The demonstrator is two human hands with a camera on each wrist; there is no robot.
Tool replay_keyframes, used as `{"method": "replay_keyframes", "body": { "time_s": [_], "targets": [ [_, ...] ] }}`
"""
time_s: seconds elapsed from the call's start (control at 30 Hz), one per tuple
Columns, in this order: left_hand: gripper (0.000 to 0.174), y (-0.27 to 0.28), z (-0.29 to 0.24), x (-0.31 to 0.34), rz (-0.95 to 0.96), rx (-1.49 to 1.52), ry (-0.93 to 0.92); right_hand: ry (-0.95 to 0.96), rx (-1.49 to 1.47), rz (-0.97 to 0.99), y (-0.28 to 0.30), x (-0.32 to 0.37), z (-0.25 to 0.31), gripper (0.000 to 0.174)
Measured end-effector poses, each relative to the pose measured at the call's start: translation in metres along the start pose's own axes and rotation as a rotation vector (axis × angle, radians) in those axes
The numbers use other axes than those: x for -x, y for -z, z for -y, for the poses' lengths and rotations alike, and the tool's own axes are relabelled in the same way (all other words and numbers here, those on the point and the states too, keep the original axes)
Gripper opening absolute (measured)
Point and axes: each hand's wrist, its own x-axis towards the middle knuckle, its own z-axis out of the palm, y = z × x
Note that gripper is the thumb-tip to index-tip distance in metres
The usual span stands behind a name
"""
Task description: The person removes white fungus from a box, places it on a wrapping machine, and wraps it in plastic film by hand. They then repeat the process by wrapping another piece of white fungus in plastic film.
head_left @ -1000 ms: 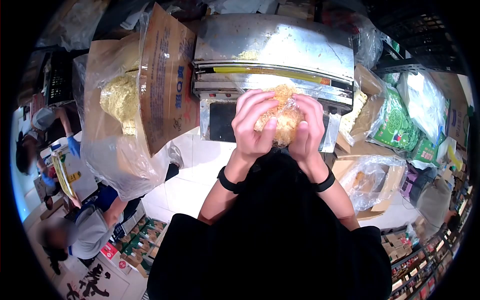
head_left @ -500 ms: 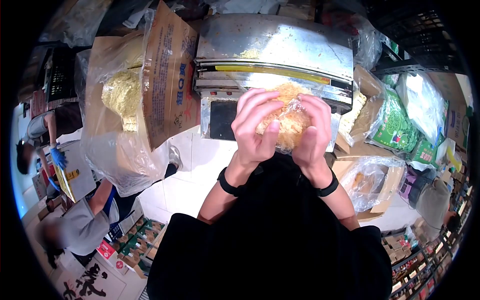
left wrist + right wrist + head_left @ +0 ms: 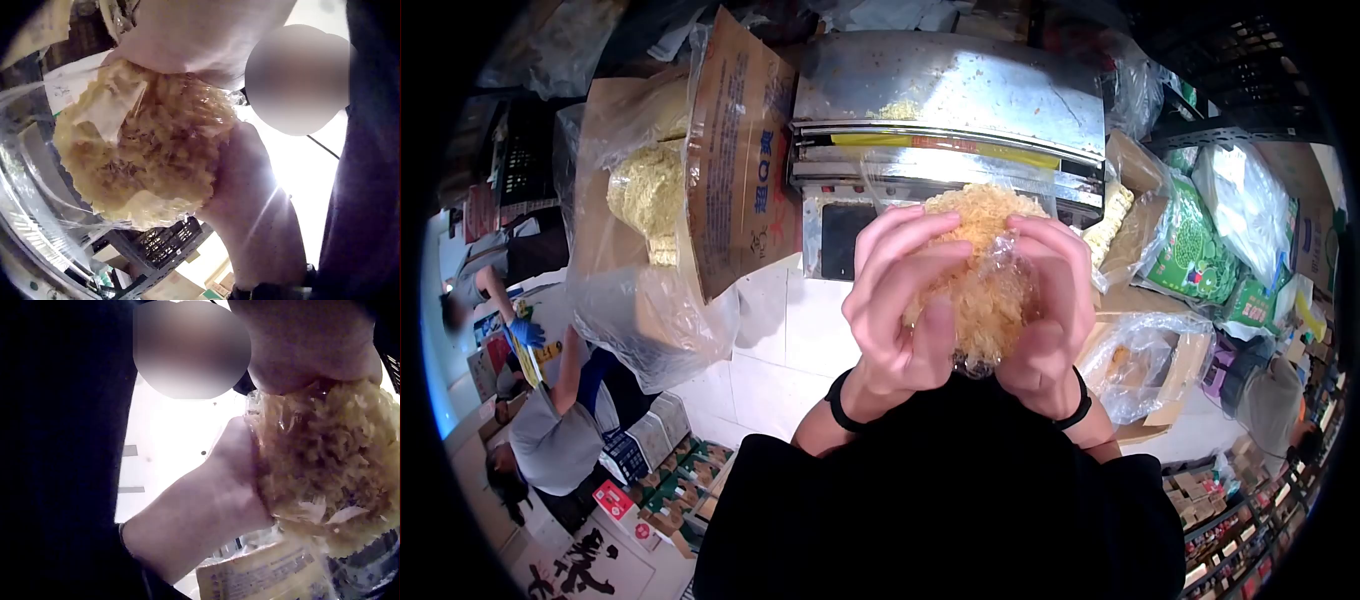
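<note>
A clear plastic bag point(image 3: 985, 275) packed with golden, crinkled flakes is held up in front of the body. My left hand point(image 3: 900, 310) grips its left side, fingers curved over the top and thumb against the near face. On the opposite side, my right hand point(image 3: 1055, 300) grips it the same way. In the left wrist view the bag point(image 3: 150, 156) sits between the two palms, with loose clear film stretching off to one side. The right wrist view shows the bag point(image 3: 331, 456) pressed between the left hand point(image 3: 231, 475) and right hand point(image 3: 312, 344).
Behind the bag stands a metal machine point(image 3: 950, 85) with a slot and a yellow strip. A lined carton point(image 3: 735, 170) with pale yellow noodle-like blocks point(image 3: 645, 200) is at left. Green bags point(image 3: 1195, 240) and an open carton point(image 3: 1170, 400) lie right. Other people point(image 3: 555, 440) work at far left.
Both hands have drawn the bag away from the machine, toward the body and closer to the head camera. The hands have spread slightly apart around it. People at left have shifted.
</note>
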Motion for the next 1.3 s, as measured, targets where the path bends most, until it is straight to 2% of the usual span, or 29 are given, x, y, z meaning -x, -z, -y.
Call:
{"method": "replay_keyframes", "body": {
  "time_s": [0.17,0.3,0.37,0.43,0.5,0.57,0.6,0.63,0.7,0.73,0.77,0.83,0.87,0.97,1.03,1.1,1.13,1.23,1.27,1.3],
  "targets": [
    [0.035,0.007,-0.016,-0.010,0.010,0.008,0.009,-0.014,-0.035,0.033,0.009,-0.001,0.011,0.069],
    [0.041,0.006,-0.008,-0.012,-0.015,0.044,0.103,-0.018,-0.062,0.199,0.017,-0.011,0.006,0.078],
    [0.035,0.004,-0.003,-0.015,-0.024,0.081,0.106,-0.003,-0.086,0.257,0.021,-0.014,0.003,0.082],
    [0.026,0.001,-0.001,-0.019,0.024,0.045,0.169,-0.119,-0.137,0.362,0.023,-0.016,-0.001,0.085],
    [0.020,-0.005,0.003,-0.020,0.047,0.011,0.178,-0.091,-0.105,0.293,0.012,-0.010,-0.013,0.080],
    [0.020,-0.010,0.006,-0.022,0.148,-0.073,0.358,-0.135,-0.030,0.240,0.003,-0.006,-0.026,0.071],
    [0.025,-0.013,0.009,-0.024,0.147,-0.078,0.429,-0.188,-0.008,0.244,0.002,-0.009,-0.028,0.059],
    [0.025,-0.014,0.012,-0.027,0.147,-0.079,0.431,-0.189,-0.009,0.245,0.000,-0.008,-0.033,0.059],
    [0.032,-0.013,0.020,-0.034,0.272,-0.008,0.746,-0.460,-0.127,0.271,-0.008,-0.002,-0.048,0.053],
    [0.041,-0.015,0.027,-0.034,0.321,0.011,0.780,-0.507,-0.106,0.282,-0.010,-0.002,-0.056,0.052],
    [0.041,-0.015,0.035,-0.034,0.322,0.011,0.783,-0.509,-0.107,0.284,-0.010,-0.005,-0.060,0.052],
    [0.044,-0.017,0.052,-0.031,0.421,-0.023,0.753,-0.801,-0.144,0.406,-0.011,-0.011,-0.067,0.055],
    [0.046,-0.020,0.062,-0.031,0.439,-0.043,0.898,-0.904,-0.141,0.502,-0.011,-0.013,-0.073,0.060],
    [0.046,-0.023,0.098,-0.023,0.464,0.103,0.953,-0.918,-0.235,0.428,-0.024,-0.010,-0.099,0.064],
    [0.045,-0.022,0.110,-0.024,0.512,0.137,0.990,-0.913,-0.190,0.467,-0.032,-0.012,-0.124,0.070],
    [0.045,-0.022,0.116,-0.027,0.568,0.128,1.046,-1.104,-0.475,0.566,-0.041,-0.010,-0.147,0.069],
    [0.046,-0.023,0.123,-0.028,0.619,0.069,1.046,-1.109,-0.571,0.592,-0.038,-0.021,-0.138,0.066],
    [0.043,-0.031,0.157,-0.016,0.605,-0.042,0.974,-1.197,-0.654,0.678,-0.049,-0.024,-0.160,0.066],
    [0.043,-0.032,0.163,-0.015,0.603,-0.041,0.973,-1.173,-0.609,0.618,-0.053,-0.021,-0.164,0.076],
    [0.043,-0.033,0.169,-0.014,0.583,-0.075,0.961,-1.172,-0.607,0.619,-0.056,-0.020,-0.170,0.076]
  ]
}}
